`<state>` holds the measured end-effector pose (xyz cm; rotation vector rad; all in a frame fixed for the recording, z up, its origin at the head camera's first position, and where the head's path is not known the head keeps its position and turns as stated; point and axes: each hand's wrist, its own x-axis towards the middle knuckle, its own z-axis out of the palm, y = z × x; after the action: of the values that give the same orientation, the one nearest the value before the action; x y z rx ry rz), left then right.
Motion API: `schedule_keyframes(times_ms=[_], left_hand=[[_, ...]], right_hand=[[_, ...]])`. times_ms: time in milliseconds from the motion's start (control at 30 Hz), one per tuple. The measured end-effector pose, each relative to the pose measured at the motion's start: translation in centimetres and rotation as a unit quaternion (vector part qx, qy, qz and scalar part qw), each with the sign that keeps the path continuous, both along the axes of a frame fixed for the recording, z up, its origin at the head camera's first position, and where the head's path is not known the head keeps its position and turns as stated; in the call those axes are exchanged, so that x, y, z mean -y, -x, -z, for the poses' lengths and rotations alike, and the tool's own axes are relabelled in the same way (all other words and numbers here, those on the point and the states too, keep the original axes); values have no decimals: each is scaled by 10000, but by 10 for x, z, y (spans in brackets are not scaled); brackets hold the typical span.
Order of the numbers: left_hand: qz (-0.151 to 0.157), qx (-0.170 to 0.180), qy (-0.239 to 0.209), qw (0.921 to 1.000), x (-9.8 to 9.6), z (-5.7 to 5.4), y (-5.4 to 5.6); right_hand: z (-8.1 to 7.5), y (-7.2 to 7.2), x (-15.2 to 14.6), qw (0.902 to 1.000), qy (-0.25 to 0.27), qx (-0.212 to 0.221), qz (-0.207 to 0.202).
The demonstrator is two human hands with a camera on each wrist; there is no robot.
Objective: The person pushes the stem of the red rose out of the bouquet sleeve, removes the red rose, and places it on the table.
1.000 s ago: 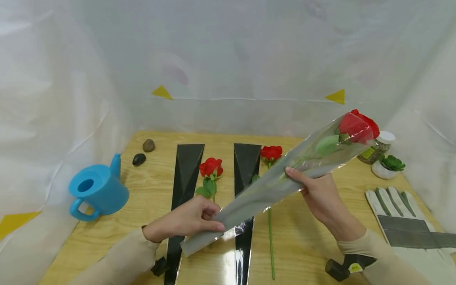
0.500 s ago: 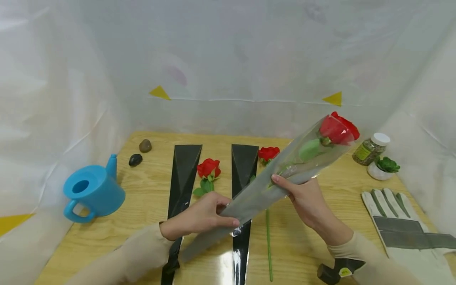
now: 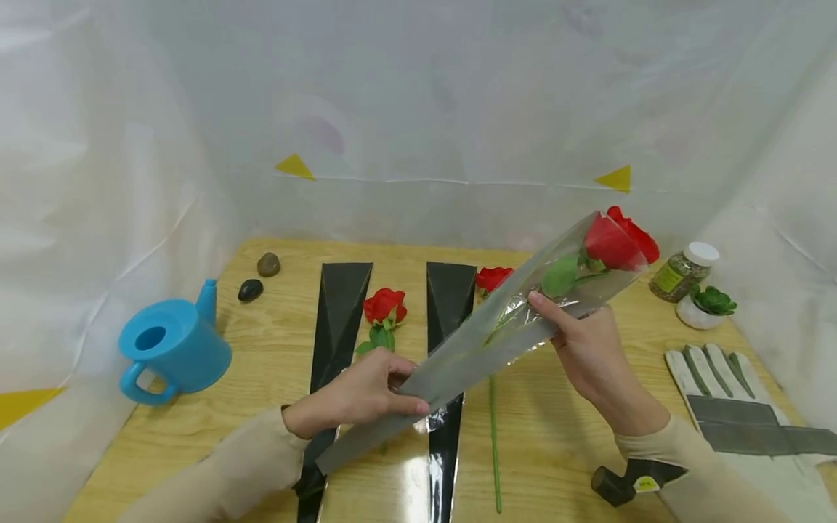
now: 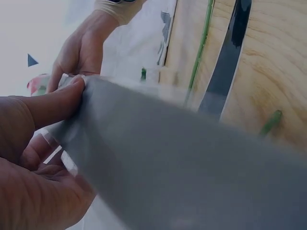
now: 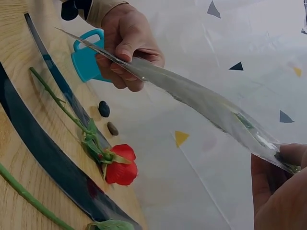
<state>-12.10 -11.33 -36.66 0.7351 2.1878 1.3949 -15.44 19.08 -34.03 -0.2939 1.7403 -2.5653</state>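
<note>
A red rose (image 3: 617, 243) sits inside a long grey and clear plastic sleeve (image 3: 458, 363), held slanting above the table with the bloom at the upper right. My left hand (image 3: 366, 392) pinches the sleeve's narrow lower part, thumb on top. Farther up, my right hand (image 3: 591, 359) grips the sleeve below the bloom, its thumb over the clear front. Under the sleeve lie two more red roses: one rose (image 3: 384, 306) between the dark sleeves and another rose (image 3: 493, 278) partly covered by the held sleeve. Two flat black sleeves (image 3: 344, 312) lie lengthwise on the wood.
On the left stand a blue watering can (image 3: 176, 345), a black stone (image 3: 250, 290) and a brown stone (image 3: 268, 264). At the right are a jar (image 3: 683, 272), a small potted succulent (image 3: 709, 305) and a work glove (image 3: 732, 414). White sheeting (image 3: 458, 109) surrounds the table.
The wrapped rose has moved left along with both hands. My right hand's thumb now lies closer to the rose's leaf, higher on the sleeve.
</note>
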Motion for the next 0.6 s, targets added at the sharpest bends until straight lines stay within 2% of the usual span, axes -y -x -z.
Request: schedule_keyframes(times_ms=[200,600], left_hand=[[-209,-41,-27,9998,-2,-1,-3],[-295,180,-364,9987,-7,9,-5]], right_hand=[[5,-3,4,10000,-24,-17,-6],[16,-12,21,9973,-730,46,-80]])
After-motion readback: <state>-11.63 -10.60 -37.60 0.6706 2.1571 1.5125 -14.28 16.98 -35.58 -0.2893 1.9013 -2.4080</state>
